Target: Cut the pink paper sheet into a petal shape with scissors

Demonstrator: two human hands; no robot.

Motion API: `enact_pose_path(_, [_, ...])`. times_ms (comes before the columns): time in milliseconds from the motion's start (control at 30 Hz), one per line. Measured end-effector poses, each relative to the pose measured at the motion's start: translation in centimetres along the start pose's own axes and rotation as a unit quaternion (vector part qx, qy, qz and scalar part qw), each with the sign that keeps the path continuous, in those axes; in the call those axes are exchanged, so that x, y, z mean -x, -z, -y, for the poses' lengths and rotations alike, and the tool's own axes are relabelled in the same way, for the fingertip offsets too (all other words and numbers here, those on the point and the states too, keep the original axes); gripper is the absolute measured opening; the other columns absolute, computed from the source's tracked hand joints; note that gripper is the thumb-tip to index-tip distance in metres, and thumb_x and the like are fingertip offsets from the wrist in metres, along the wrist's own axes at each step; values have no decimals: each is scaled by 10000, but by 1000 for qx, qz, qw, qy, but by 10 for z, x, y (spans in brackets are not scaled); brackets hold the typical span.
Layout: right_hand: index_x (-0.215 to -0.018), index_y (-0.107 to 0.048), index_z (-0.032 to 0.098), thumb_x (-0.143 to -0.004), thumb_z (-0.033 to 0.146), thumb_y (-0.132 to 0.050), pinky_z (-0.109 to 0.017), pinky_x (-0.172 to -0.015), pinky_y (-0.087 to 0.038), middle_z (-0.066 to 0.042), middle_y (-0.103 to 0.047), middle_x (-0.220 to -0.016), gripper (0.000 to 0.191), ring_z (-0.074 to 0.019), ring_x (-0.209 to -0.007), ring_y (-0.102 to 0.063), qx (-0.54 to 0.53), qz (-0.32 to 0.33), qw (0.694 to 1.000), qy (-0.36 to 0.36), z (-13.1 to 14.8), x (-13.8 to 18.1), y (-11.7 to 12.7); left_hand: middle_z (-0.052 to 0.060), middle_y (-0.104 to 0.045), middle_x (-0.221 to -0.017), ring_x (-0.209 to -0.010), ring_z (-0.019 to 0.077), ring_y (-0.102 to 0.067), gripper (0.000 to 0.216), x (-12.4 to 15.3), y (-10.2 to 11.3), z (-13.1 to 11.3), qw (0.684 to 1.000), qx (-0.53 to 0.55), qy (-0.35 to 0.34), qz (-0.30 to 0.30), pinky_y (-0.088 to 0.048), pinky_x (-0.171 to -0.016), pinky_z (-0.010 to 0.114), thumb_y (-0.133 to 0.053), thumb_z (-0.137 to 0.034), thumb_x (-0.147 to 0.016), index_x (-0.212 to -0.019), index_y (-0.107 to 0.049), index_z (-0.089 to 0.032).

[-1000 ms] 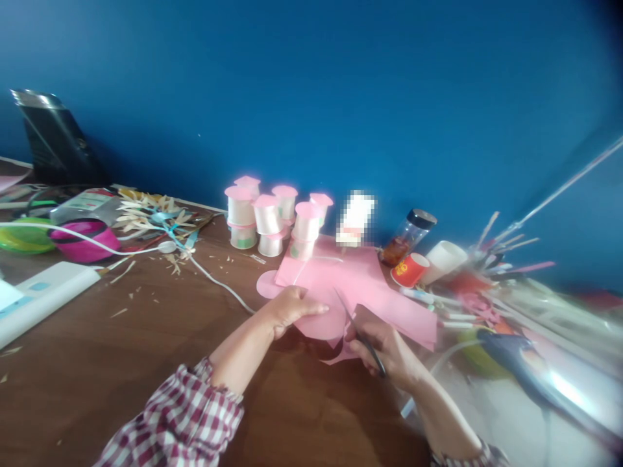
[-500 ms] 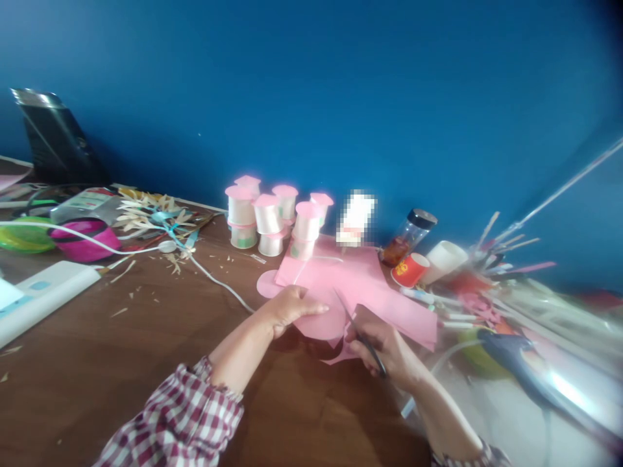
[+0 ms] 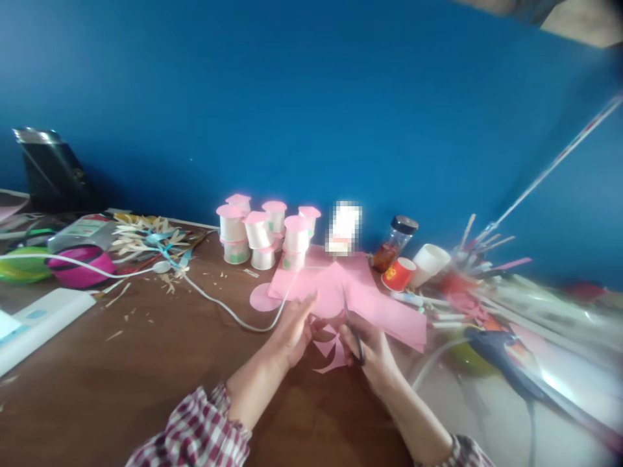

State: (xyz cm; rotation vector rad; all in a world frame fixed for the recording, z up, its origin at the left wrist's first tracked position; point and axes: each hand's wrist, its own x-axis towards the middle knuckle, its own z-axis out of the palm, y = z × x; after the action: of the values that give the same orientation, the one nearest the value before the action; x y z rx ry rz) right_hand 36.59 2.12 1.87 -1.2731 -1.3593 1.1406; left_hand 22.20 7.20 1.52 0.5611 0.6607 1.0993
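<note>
My left hand [image 3: 296,327] pinches the near left edge of a pink paper piece [image 3: 331,292], held above the table. In my right hand [image 3: 368,347] is a pair of scissors [image 3: 354,334], its blades pointing away from me at the right edge of that piece. A ragged pink offcut [image 3: 335,357] hangs below, between the two hands. Beneath and behind lie pink paper sheets [image 3: 396,314], and a cut pink disc [image 3: 265,297] rests at their left. How far apart the blades are cannot be made out.
Paper cups [image 3: 263,237] stacked in pairs with pink tops stand behind the sheets. Right of them are a lidded jar [image 3: 396,243], a red cup [image 3: 399,274] and a glue gun [image 3: 503,357]. A white cable [image 3: 228,305] and power strip [image 3: 43,324] lie left.
My left hand has moved right and its grip has shifted along the paper, which is turned. The scissors point more straight ahead. The offcut hangs longer, and the whole view has tilted up slightly.
</note>
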Motion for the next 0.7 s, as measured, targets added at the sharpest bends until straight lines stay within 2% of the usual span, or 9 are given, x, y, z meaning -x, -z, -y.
enact_pose_path(100, [-832, -619, 131, -784, 458, -585, -216, -406, -349, 62, -425, -457, 333, -90, -391, -418, 12, -18, 1000, 11, 3, 1, -4, -45, -504, -580, -543, 132, -569, 441, -1, -14, 9, 998, -18, 1, -62, -477, -503, 262, -746, -418, -590, -836, -462, -187])
enact_pose_path(233, [-853, -629, 133, -759, 472, -600, -216, -394, -357, 56, -438, -464, 353, -96, -387, -425, 2, -28, 1000, 14, 2, 1, -6, -8, -564, -617, -532, 142, -585, 463, -3, -28, 18, 995, -11, 14, -102, -454, -484, 260, -774, -369, -558, -835, -456, -176])
enact_pose_path(433, [-811, -614, 131, -749, 422, -628, -208, -394, -346, 52, -452, -478, 297, -96, -403, -422, -18, -47, 999, 9, -4, 2, -6, -14, -569, -602, -501, 119, -567, 374, -1, -35, 28, 996, 32, -8, -82, -431, -478, 238, -747, -371, -594, -748, -462, -185])
enact_pose_path(600, [-826, -621, 133, -754, 389, -636, -217, -399, -346, 51, -451, -470, 266, -109, -410, -431, 11, -49, 998, 24, -4, 3, -6, 3, -560, -608, -510, 100, -547, 370, -2, -31, 33, 991, -14, -5, -129, -437, -498, 228, -754, -405, -576, -705, -523, -147])
enact_pose_path(700, [-849, -627, 134, -764, 374, -632, -225, -420, -367, 41, -475, -470, 255, -124, -429, -455, 35, -41, 998, 37, -4, 3, -6, 16, -575, -613, -513, 114, -551, 374, -4, -27, 33, 991, -35, -8, -132, -428, -474, 234, -735, -425, -596, -770, -581, -132])
